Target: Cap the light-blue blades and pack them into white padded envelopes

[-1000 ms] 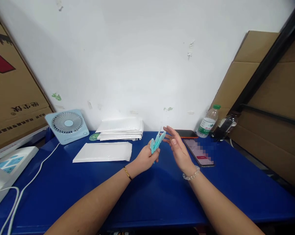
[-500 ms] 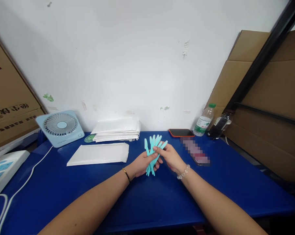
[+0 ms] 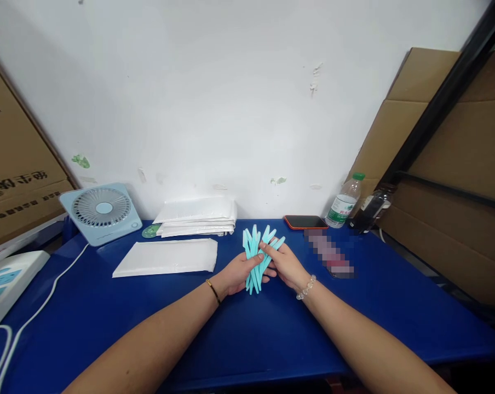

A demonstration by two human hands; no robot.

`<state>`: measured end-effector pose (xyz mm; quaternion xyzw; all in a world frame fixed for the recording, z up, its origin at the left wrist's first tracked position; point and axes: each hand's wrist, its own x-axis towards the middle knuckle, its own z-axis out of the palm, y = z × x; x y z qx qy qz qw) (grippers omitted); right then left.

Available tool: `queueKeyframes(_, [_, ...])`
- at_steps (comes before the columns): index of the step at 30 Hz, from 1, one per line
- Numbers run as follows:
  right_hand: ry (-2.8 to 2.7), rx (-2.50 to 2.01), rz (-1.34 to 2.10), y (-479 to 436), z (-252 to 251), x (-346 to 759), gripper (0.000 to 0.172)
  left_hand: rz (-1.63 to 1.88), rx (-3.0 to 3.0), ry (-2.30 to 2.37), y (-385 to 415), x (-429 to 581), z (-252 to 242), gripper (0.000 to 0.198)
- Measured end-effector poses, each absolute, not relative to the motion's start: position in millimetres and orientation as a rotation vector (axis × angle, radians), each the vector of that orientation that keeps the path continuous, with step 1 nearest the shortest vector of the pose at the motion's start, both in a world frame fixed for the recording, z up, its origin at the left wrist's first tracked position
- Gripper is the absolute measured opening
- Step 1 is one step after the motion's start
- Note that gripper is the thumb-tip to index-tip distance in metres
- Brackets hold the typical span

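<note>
Several turquoise eyebrow razors (image 3: 253,262) are fanned out between my two hands above the table. My left hand (image 3: 241,272) is closed around the lower part of the bunch, its thumb pressed across the handles. On the other side, my right hand (image 3: 286,262) pinches the right-hand razors near their upper ends with thumb and fingers. Part of the handles is hidden behind my thumbs. To the left of my hands lies a single white padded envelope (image 3: 167,258), flat on the blue table (image 3: 264,339).
Behind that envelope is a stack of white envelopes (image 3: 196,216), with a light-blue fan (image 3: 103,208) to its left. A phone (image 3: 305,222), a pixelated item (image 3: 332,254), a water bottle (image 3: 344,205) and a dark bottle (image 3: 366,213) stand or lie rightward. A power strip (image 3: 9,279) is far left.
The razors have spread into two groups, with a gap between their upper ends. My right hand has shifted slightly right with its share, while my left hand stays nearly in place.
</note>
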<state>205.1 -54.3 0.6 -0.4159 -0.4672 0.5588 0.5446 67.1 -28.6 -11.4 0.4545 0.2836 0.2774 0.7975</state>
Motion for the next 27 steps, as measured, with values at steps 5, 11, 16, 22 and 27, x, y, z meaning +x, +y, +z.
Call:
queueKeyframes(5, [-1.121,-0.99,1.312,-53.6,-0.3,204.6,0.035,0.594,0.971,0.61,-26.8,66.6,-14.2,0.032])
queueKeyframes(11, [-1.126,-1.014,1.284,-52.5,-3.3,205.5,0.034,0.595,0.976,0.607,-26.9,66.7,-14.2,0.034])
queueKeyframes(16, [-1.116,-1.037,1.241,-50.8,-4.7,206.8,0.033,0.566,0.987,0.621,-28.3,66.2,-11.5,0.04])
queueKeyframes(22, [-1.045,-0.995,1.263,-53.3,0.4,205.5,0.036,0.535,1.022,0.587,-26.3,63.7,-13.5,0.042])
queueKeyframes(27, [-1.082,-0.972,1.391,-55.5,2.8,202.6,0.032,0.48,1.076,0.585,-27.3,63.3,-11.5,0.046])
